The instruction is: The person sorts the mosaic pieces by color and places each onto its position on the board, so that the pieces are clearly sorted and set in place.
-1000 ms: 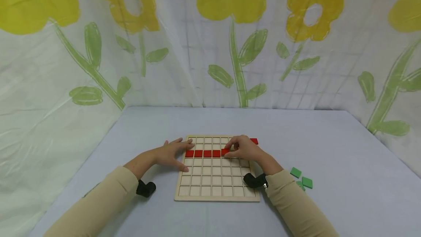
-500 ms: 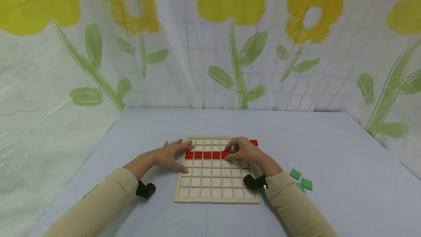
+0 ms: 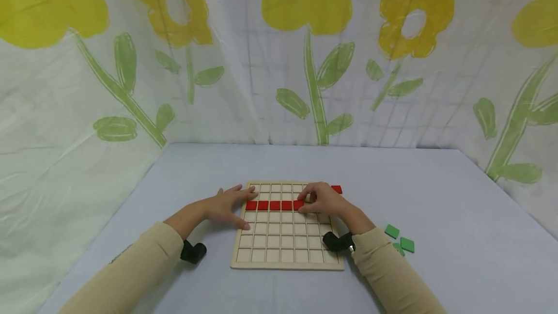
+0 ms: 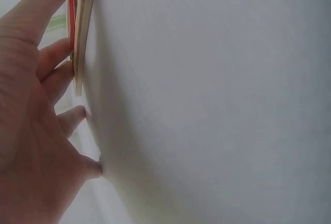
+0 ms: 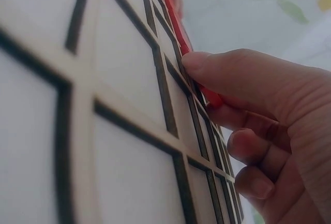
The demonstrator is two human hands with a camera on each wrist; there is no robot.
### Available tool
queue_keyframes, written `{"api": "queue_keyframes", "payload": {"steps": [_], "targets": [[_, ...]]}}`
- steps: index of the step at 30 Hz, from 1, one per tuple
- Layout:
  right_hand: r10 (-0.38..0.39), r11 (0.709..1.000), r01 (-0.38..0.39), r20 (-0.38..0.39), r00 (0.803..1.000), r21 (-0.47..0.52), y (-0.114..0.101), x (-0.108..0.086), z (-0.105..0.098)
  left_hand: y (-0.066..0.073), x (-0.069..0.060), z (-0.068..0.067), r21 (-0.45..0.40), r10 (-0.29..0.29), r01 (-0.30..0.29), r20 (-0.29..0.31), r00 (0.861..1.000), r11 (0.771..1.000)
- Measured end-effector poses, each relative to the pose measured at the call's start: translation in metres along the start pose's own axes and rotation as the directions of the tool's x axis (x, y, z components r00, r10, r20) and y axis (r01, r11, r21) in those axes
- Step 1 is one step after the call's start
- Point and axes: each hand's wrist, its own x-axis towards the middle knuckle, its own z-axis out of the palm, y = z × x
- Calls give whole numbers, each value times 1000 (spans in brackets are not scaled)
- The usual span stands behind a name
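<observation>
A wooden grid board (image 3: 287, 265) lies on the table, a row of several red tiles (image 3: 274, 205) filling cells across its upper part. The left hand (image 3: 222, 205) spreads over the board's left edge; in the left wrist view some of its fingers touch the board (image 4: 84, 38) and others rest on the table. At the right end of the row, the right hand (image 3: 327, 199) pinches a red tile (image 3: 298, 205) between thumb and index finger. The right wrist view shows that red tile (image 5: 212, 98) at the fingertips, with the other fingers of the hand (image 5: 279, 115) curled.
One loose red tile (image 3: 336, 189) lies by the board's upper right corner. Several green tiles (image 3: 407, 244) lie on the table right of the board, near the right sleeve (image 3: 392, 265). Behind the table (image 3: 392, 173) hangs a curtain (image 3: 244, 86) with painted yellow flowers.
The pinched red tile, slightly tilted a second ago, now lies level with the row. Both hands have otherwise stayed in place, and the head view has shifted slightly.
</observation>
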Motion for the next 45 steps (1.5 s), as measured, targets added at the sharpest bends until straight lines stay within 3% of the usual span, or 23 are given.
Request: {"api": "queue_keyframes", "payload": {"steps": [10,20,26,33,45], "targets": [[-9,1000,8,-42,999,-21,-1,-1,-11,0,3,-3,11,-4,4,3,1000,1000],[66,997,-70,-136,988,-29,6,-7,-33,-1,3,-1,-5,2,-2,1,1000,1000],[125,991,-131,-188,974,-19,15,-12,-45,-1,1,-1,-8,30,-30,-2,1000,1000],[226,974,-223,-244,943,43,31,-18,-58,-1,1,-1,-3,-4,4,1,1000,1000],[340,939,-315,-226,913,141,53,-23,-61,0,0,-2,-2,-5,5,0,1000,1000]]}}
